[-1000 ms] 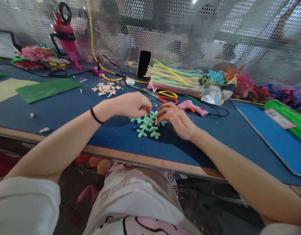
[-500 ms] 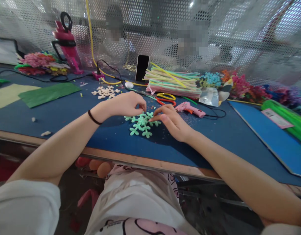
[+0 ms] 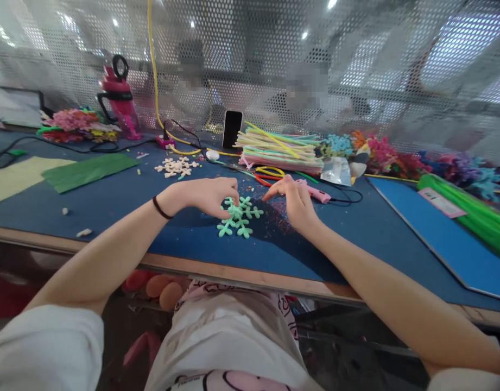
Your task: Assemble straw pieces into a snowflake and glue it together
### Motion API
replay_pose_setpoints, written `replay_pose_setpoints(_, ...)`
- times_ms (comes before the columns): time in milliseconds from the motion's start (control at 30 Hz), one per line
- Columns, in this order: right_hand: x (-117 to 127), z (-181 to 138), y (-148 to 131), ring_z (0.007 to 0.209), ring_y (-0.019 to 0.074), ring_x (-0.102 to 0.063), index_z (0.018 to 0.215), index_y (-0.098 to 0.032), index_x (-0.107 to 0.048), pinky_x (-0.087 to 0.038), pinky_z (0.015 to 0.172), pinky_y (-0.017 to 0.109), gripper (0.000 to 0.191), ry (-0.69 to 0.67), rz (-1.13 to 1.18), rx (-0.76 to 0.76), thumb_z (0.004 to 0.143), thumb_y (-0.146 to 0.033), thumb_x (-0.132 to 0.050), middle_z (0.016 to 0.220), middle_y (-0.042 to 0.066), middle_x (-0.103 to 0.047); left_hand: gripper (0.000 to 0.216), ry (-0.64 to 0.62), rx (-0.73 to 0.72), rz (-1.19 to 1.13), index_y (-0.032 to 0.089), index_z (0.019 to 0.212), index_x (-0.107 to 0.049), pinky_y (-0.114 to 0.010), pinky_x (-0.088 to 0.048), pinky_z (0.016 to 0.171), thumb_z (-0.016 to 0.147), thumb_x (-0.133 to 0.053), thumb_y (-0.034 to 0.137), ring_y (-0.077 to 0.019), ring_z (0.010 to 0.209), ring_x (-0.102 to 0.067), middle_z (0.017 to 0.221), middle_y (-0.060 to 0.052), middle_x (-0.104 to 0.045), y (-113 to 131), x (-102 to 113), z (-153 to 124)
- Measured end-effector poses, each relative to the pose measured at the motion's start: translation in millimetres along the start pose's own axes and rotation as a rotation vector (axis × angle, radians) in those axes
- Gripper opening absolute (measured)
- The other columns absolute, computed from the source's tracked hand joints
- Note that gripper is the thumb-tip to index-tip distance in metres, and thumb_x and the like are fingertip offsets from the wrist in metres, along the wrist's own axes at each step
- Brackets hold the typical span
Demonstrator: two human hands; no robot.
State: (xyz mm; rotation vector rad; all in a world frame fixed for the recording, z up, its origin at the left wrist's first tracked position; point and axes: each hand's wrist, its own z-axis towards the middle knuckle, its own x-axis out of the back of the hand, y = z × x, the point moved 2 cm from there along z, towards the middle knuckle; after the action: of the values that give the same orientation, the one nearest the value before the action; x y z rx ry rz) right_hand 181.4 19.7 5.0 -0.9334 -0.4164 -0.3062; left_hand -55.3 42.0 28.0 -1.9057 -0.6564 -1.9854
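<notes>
A mint-green snowflake (image 3: pixel 235 222) of fuzzy pipe cleaners lies flat on the blue table top. My left hand (image 3: pixel 213 196) reaches over it from the left, thumb and index finger closed on its middle part. The hand hides the snowflake's left arms. To the right, my right hand (image 3: pixel 292 203) is apart from the snowflake, its index finger stretched out and nothing held. Just behind that hand lies a pink glue gun (image 3: pixel 317 191), partly covered by it. Beyond the snowflake is a cream-white snowflake (image 3: pixel 177 166) of the same make.
A bundle of pastel pipe cleaners (image 3: pixel 280 151) lies behind, with a phone (image 3: pixel 232 129) upright beside it. Scissors (image 3: pixel 266 176) rest before the bundle. Green sheets (image 3: pixel 89 171) and a pink bottle (image 3: pixel 121 103) stand left. A blue board (image 3: pixel 441 239) lies right, before a perforated metal screen (image 3: pixel 250 49).
My right hand has lifted off the snowflake and drawn back to the right. My left hand has come down from its far edge onto its middle. The view has tilted up slightly.
</notes>
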Motion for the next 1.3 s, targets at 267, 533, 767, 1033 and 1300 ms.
replay_pose_setpoints(267, 0, 2, 3, 0.095, 0.0255, -0.064, 0.067, -0.026, -0.077, -0.038, 0.106, 0.043, 0.079, -0.013, 0.004, -0.019, 0.098, -0.075, -0.023, 0.084, 0.005, -0.075, 0.031, 0.019, -0.044, -0.018, 0.020, 0.100, -0.074, -0.031, -0.040, 0.100, 0.087, -0.066, 0.046, -0.0234, 0.110, -0.052, 0.116, -0.009, -0.058, -9, 0, 1)
replay_pose_setpoints(533, 1, 2, 5, 0.096, 0.0255, -0.065, 0.067, -0.025, -0.076, -0.039, 0.106, 0.042, 0.077, -0.007, 0.002, -0.037, 0.099, -0.072, -0.024, 0.085, 0.006, -0.075, 0.026, 0.115, -0.058, 0.035, 0.020, 0.093, -0.075, -0.032, -0.039, 0.098, 0.085, -0.069, 0.044, -0.0232, 0.105, -0.050, 0.111, -0.009, -0.059, -7, 5, 2)
replay_pose_setpoints(767, -2, 2, 9, 0.097, 0.0251, -0.065, 0.077, -0.022, -0.074, -0.044, 0.100, 0.041, 0.060, 0.026, -0.001, -0.113, 0.099, -0.065, -0.037, 0.089, 0.007, -0.074, 0.026, 0.201, -0.030, 0.040, 0.020, 0.096, -0.074, -0.046, -0.032, 0.113, 0.090, -0.065, 0.044, -0.0296, 0.128, -0.040, 0.132, -0.012, -0.056, -9, 3, 4)
replay_pose_setpoints(1033, -26, -7, 3, 0.082, 0.0172, -0.064, 0.130, -0.018, -0.053, -0.052, 0.077, 0.033, 0.066, -0.140, 0.120, -0.392, 0.075, -0.044, -0.079, 0.098, 0.005, -0.068, 0.020, 0.287, -0.088, 0.008, 0.022, 0.098, -0.073, -0.050, -0.029, 0.118, 0.089, -0.066, 0.038, -0.0312, 0.136, -0.037, 0.140, -0.012, -0.055, 6, 1, 6)
replay_pose_setpoints(1300, -33, -13, -5, 0.074, 0.0156, -0.063, 0.130, -0.021, -0.053, -0.054, 0.070, 0.032, 0.077, -0.055, 0.327, -0.486, 0.062, -0.028, -0.089, 0.085, -0.001, -0.064, 0.045, 0.623, 0.299, -0.086, 0.017, 0.127, -0.061, -0.044, -0.043, 0.107, 0.091, -0.057, 0.044, -0.0282, 0.119, -0.059, 0.130, -0.014, -0.065, -45, 22, -2)
